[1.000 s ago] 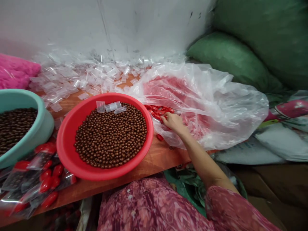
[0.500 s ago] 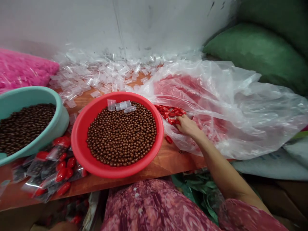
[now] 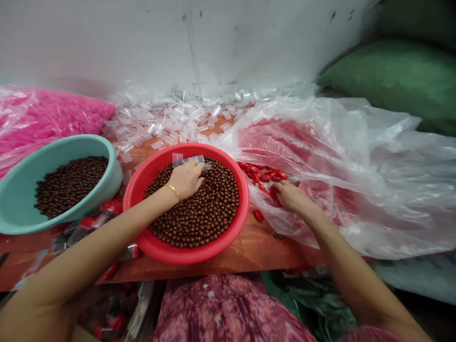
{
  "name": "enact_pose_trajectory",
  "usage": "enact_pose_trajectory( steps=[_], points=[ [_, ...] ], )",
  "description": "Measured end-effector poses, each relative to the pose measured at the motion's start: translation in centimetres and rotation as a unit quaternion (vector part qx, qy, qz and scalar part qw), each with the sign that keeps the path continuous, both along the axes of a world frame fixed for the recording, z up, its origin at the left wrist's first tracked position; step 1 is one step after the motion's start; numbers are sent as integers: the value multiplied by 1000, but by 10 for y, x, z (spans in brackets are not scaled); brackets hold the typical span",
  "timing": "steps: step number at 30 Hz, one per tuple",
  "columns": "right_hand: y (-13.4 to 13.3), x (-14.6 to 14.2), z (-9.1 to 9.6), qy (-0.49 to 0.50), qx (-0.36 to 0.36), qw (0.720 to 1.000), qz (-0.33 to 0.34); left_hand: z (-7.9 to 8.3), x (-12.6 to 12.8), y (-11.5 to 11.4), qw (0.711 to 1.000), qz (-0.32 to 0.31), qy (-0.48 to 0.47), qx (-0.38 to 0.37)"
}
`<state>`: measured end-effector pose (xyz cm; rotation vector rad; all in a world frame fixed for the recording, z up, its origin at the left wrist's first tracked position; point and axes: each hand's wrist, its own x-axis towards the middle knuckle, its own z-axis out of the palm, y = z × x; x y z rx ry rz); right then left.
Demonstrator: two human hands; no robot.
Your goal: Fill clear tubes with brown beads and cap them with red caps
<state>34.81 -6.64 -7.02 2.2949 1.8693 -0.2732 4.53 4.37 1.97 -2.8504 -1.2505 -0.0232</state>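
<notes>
My left hand, with a gold bracelet at the wrist, reaches over the red basin. Its fingers are at the small clear plastic containers that lie on the brown beads; thumb and forefinger look apart. On the right, my right hand has its fingers bent among red plastic caps at the mouth of a clear bag. The fingertips close on a red cap, partly hidden. One loose red cap lies between basin and bag.
Left of the basin stands a teal basin of darker beads. Filled clear containers with red caps lie in front of it. Many empty clear containers are spread along the wall. A pink-filled bag and a green sack flank the table.
My left hand has come into view and reached across to the clear containers in the red basin. My right hand stays among the red caps. The view has shifted slightly left.
</notes>
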Motion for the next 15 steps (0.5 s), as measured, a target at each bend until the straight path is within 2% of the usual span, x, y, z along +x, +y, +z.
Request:
enact_pose_trajectory(
  steps=[3, 5, 8, 11, 13, 15],
  points=[
    [2, 1, 2, -12, 21, 1000, -4, -16, 19, 25, 998, 26, 60, -9],
    [3, 4, 2, -7, 55, 998, -15, -16, 21, 28, 997, 16, 75, -5],
    [0, 8, 1, 82, 172, 978, -81, -3, 8, 19, 994, -20, 102, 12],
    [-9, 5, -2, 195, 296, 927, -121, 13, -14, 6, 986, -19, 163, 23],
    [-16, 0, -3, 208, 332, 910, -136, 15, -26, -2, 978, -5, 206, 13],
    [-22, -7, -4, 192, 328, 909, -170, 8, -32, -7, 975, -4, 222, -10]
  ],
)
